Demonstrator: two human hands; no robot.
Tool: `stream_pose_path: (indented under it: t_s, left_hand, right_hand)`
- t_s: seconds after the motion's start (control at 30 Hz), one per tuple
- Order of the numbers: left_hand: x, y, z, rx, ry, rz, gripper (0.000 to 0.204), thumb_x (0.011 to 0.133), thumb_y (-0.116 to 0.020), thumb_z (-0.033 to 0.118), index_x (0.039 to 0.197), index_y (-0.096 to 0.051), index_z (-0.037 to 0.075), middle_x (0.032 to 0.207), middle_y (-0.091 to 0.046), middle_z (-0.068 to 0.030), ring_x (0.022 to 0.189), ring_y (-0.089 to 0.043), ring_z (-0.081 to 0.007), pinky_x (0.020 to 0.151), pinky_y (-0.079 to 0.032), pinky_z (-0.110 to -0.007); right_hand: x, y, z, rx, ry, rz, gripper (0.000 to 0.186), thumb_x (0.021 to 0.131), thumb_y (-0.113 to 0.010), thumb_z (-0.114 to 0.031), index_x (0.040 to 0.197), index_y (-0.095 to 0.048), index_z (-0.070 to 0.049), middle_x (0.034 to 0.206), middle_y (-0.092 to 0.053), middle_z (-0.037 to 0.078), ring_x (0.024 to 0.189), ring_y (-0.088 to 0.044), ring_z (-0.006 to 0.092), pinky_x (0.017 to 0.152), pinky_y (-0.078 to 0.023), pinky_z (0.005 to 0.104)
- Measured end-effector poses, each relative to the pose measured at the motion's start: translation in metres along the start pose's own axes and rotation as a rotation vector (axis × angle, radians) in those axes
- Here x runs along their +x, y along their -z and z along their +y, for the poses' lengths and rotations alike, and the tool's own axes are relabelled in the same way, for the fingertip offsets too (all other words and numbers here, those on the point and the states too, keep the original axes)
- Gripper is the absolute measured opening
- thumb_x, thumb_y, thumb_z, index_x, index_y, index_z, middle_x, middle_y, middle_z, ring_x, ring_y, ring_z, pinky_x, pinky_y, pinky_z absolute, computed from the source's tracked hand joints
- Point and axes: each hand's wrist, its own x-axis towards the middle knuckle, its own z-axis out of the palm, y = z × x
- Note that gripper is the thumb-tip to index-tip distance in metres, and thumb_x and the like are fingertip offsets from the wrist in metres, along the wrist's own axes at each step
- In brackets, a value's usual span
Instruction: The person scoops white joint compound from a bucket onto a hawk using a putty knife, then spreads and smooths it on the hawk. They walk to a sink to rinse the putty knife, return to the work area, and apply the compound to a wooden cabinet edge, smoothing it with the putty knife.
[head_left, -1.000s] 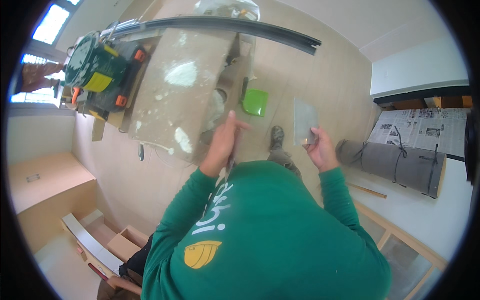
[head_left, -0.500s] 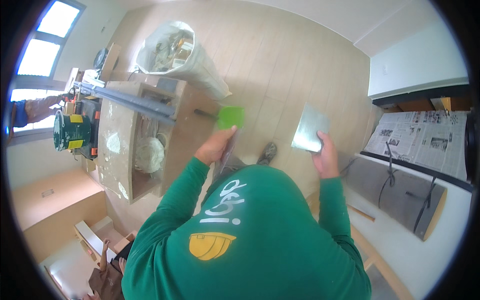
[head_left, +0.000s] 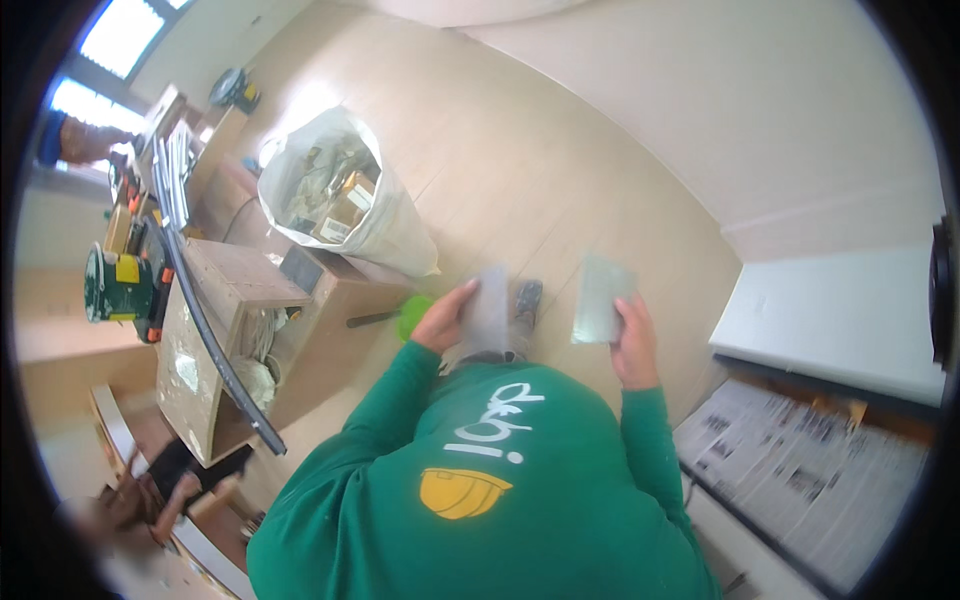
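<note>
A flat grey plate (head_left: 488,312) is pinched at its left edge by the left hand (head_left: 446,318), the thumb laid along its face; it is held upright in front of the waist. A second plate, pale and slightly shiny (head_left: 598,298), is gripped at its right edge by the right hand (head_left: 633,345). The plates are held apart, side by side, above the floor (head_left: 570,160), and a shoe (head_left: 528,294) is seen between them. Whether the fingers behind either plate are spread cannot be told.

Just beyond the left hand, a green dustpan (head_left: 413,314) is partly covered by it. Farther left, a white sack (head_left: 408,225) filled with scraps is placed beside a wooden box (head_left: 197,412), across which a long dark strip (head_left: 222,368) is laid. At the right, a ledge is covered with newspaper (head_left: 800,480).
</note>
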Motion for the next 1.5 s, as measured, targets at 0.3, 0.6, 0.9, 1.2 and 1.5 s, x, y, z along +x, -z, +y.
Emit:
stream_pose_path:
  t_s: [0.3,0.6,0.9,1.2,1.5]
  left_hand:
    - [0.142,-0.178,0.122,-0.125,-0.024,-0.199,0.044,0.105,-0.058,0.042,0.13,-0.063,0.006,0.119,-0.071,-0.0071,0.104,-0.069,-0.0214,0.094,-0.057,-0.043]
    - [0.233,-0.202,0.276,-0.194,-0.27,-0.254,0.057,0.108,-0.051,0.045,0.149,-0.047,0.005,0.145,-0.056,-0.0106,0.135,-0.052,-0.026,0.116,-0.039,-0.046]
    - [0.263,-0.153,0.427,-0.215,-0.756,0.226,0.046,0.109,-0.051,0.039,0.132,-0.062,0.001,0.123,-0.069,-0.0072,0.108,-0.067,-0.0163,0.096,-0.053,-0.033]
    - [0.174,0.033,0.572,-0.026,-1.096,1.05,0.034,0.105,-0.062,0.032,0.103,-0.073,0.0,0.086,-0.068,0.0041,0.076,-0.056,-0.0061,0.067,-0.049,-0.028]
    - [0.116,0.125,0.715,0.24,-1.003,1.394,0.033,0.102,-0.065,0.028,0.114,-0.068,-0.002,0.089,-0.073,-0.0126,0.079,-0.065,-0.0162,0.074,-0.052,-0.032]
  right_hand:
    - [0.177,0.031,-0.106,0.182,-0.136,0.223,0.031,0.103,-0.059,-0.026,0.13,-0.06,-0.009,0.126,-0.065,0.008,0.112,-0.064,0.0218,0.09,-0.054,0.0373]
    - [0.429,-0.166,-0.1,0.187,-0.381,-0.244,0.021,0.103,-0.062,-0.021,0.117,-0.065,-0.007,0.11,-0.071,0.01,0.093,-0.069,0.0211,0.08,-0.057,0.0347]
    - [0.557,-0.43,-0.08,-0.474,-0.488,-1.224,0.027,0.098,-0.065,-0.011,0.122,-0.069,0.0,0.108,-0.073,0.008,0.093,-0.069,0.0138,0.081,-0.058,0.0302]
    - [0.72,-0.551,0.056,-1.494,-0.286,-1.302,0.037,0.097,-0.066,-0.028,0.125,-0.07,-0.004,0.094,-0.074,0.011,0.082,-0.069,0.0162,0.071,-0.057,0.032]
    - [0.865,-0.739,0.124,-1.584,-0.358,-0.987,0.031,0.096,-0.066,-0.023,0.116,-0.071,-0.001,0.082,-0.07,0.007,0.061,-0.061,0.0145,0.051,-0.051,0.0301]
